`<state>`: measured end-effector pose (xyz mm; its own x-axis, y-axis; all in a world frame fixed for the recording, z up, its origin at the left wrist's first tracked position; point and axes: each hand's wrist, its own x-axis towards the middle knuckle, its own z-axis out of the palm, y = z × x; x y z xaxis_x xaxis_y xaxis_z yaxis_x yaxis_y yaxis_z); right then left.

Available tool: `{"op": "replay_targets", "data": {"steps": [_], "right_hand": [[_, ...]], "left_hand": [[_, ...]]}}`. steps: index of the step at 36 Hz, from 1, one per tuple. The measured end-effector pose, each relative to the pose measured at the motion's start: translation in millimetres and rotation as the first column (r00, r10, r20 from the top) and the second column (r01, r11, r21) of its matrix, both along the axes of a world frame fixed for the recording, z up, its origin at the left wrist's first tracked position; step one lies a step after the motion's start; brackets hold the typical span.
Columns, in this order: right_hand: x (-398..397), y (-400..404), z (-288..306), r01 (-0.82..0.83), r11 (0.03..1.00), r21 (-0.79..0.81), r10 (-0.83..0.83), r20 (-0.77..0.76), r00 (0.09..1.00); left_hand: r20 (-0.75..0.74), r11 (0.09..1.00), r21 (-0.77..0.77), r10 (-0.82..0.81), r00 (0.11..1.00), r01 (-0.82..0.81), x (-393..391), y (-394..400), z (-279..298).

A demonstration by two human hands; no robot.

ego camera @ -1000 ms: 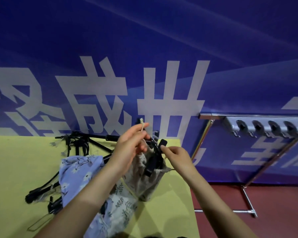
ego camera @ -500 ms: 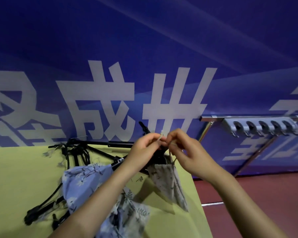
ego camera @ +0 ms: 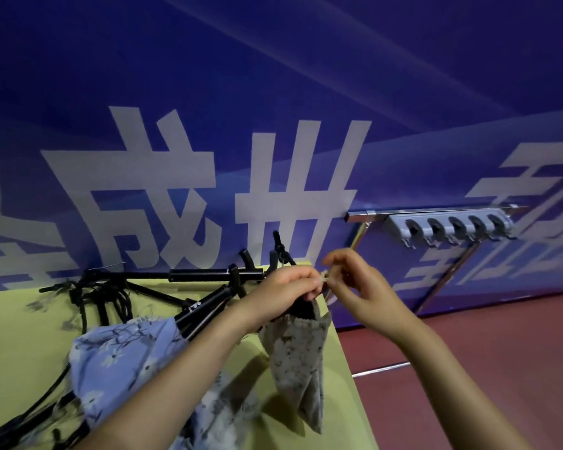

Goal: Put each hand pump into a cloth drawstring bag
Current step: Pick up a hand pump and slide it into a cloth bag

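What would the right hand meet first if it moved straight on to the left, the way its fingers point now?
The right hand would meet the left hand almost at once: both pinch the cord above the bag, fingertips nearly touching. Depth is hard to judge.

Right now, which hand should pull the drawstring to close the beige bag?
Probably the right hand: it pinches the beige drawstring, free to pull away. The left hand grips the mouth of the beige patterned cloth bag.
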<state>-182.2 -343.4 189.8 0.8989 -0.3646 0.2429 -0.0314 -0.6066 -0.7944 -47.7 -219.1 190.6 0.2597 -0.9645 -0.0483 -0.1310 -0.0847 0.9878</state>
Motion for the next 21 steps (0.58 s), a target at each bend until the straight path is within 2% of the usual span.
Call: {"op": "replay_targets", "data": {"steps": [5,11,15,21], "right_hand": [[-20.3,-43.3,-20.8,-0.046,0.994,-0.097,0.044,-0.028,0.999],[-52.0,-119.1,-32.7,-0.003,0.972,0.237,-0.024,0.109,0.994],[-72.6,-171.9,-39.2,-0.054,0.995,0.083,0.05,0.049,0.998],[-106.3,-244.0,-66.2,-0.036,0.955,0.293,0.044,-0.023,0.999]], "left_hand": [[-0.03,0.999,-0.009,-0.042,0.999,0.042,-18.2,-39.6,1.3],[-0.025,0.996,0.038,-0.074,0.997,0.075,-47.8,-119.9,2.3],[0.005,0.982,0.126,-0.14,0.99,0.138,-72.9,-179.8,-5.8],[0.019,0.955,0.231,-0.198,0.98,0.188,-100.2,-255.0,-21.1]]}}
